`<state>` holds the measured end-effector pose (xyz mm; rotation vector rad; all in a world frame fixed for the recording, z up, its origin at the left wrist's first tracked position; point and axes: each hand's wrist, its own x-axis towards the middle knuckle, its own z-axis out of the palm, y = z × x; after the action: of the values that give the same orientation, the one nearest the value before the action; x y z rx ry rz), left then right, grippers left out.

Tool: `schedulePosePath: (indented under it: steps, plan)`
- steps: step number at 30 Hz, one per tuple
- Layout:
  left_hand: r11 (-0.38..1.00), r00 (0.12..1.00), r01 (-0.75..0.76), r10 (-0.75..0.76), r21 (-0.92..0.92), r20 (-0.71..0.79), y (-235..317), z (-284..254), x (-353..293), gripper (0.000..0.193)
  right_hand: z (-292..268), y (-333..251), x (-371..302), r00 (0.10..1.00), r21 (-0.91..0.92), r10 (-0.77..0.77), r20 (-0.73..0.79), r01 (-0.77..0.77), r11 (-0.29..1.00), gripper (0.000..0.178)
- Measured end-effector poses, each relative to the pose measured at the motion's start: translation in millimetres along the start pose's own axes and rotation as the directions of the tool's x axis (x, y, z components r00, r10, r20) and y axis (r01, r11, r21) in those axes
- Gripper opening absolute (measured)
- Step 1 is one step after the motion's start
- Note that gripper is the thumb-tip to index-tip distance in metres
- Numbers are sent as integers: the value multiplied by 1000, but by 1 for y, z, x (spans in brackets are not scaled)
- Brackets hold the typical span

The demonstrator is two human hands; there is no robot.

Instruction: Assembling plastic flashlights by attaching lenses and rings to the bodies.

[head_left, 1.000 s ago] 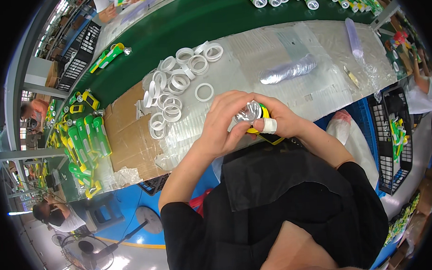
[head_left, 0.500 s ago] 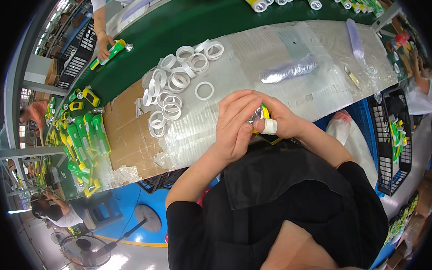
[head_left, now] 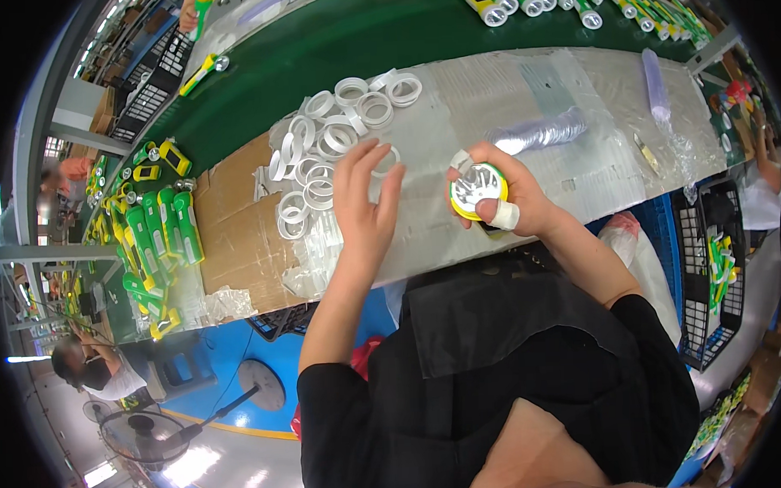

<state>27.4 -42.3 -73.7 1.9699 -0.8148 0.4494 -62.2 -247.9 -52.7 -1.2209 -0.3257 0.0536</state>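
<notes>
- The right hand [head_left: 519, 192] has its fingers clamped around the head of a flashlight [head_left: 478, 187], which sits over the near edge of the counter [head_left: 590, 181], shiny face turned up; holding that face level and steady seems the sound way to work.
- The thumb, bearing a white wrap [head_left: 506, 215], lies over the near rim; a grip on the yellow collar rather than across the face should leave less smudging.
- The left hand [head_left: 365, 197] has its fingers apart, with nothing seen in them; they overlap a lone white ring [head_left: 397, 161] in view, and whether they touch it I cannot tell.
- That ring lies flat beside the heap of white rings [head_left: 354, 119], so a pinch at its edge looks easier than picking from the tangle, and kinder to its shape.
- The row of clear discs [head_left: 537, 134] lies just beyond the right hand; it would pay to keep knuckles and sleeve off it.
- Loose plastic film and the cardboard [head_left: 235, 224] could snag a ring; lifting beats dragging.
</notes>
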Motion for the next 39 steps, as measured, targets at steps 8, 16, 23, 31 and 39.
schedulePosePath:
  steps: [8, 16, 23, 31, 39]
  plan:
    - [926, 980, -25, -52, 377, 194, -38, 3, -14, 36, -19, 16, 12, 977, -8, -209, 26, 210, 978, 45]
    - [957, 999, 21, -33, -288, -37, 18, -13, 21, 28, -10, 19, 31, 977, -110, -189, -97, 179, 978, 48]
    - [964, 964, -206, 229, -169, 136, 49, -21, 41, 38, -10, 17, 35, 961, -254, -277, -3, 267, 930, 41]
    - [966, 929, -239, 258, -103, 264, 60, -33, 53, 41, -19, 11, 31, 971, -285, -238, -17, 224, 932, 71]
    - [938, 905, -336, 347, -86, 247, 73, -5, 61, 48, -50, -81, 20, 917, -852, -293, 270, 369, 371, 54]
